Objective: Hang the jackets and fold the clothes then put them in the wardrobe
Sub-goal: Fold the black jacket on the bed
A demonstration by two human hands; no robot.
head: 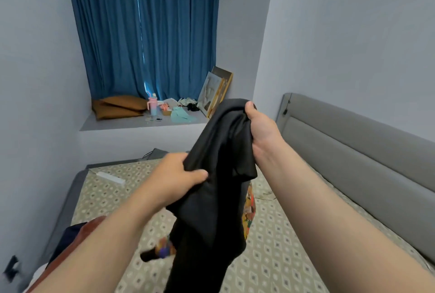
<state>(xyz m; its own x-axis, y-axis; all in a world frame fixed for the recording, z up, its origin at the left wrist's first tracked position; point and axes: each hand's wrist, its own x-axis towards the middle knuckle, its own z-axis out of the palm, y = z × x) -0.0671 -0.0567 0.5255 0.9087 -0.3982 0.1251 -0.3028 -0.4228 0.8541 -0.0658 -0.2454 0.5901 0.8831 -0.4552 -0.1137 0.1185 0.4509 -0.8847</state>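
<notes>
A black garment (216, 198) hangs in the air above the bed, with a bright orange and yellow print showing along its right edge. My right hand (260, 127) grips its top, held high. Lower and to the left, my left hand (181, 175) pinches a fold of the same garment. The cloth's lower end droops toward the patterned bed cover (270, 245). At the lower left lie more clothes, a rust-brown piece (77, 243) and a dark navy piece (67, 237), partly hidden by my left forearm.
A grey padded headboard (353, 151) runs along the right. A white flat strip (110, 177) lies on the bed's far left. The window ledge (131, 124) under blue curtains holds brown cushions, a pink bottle, loose clothes and leaning picture frames.
</notes>
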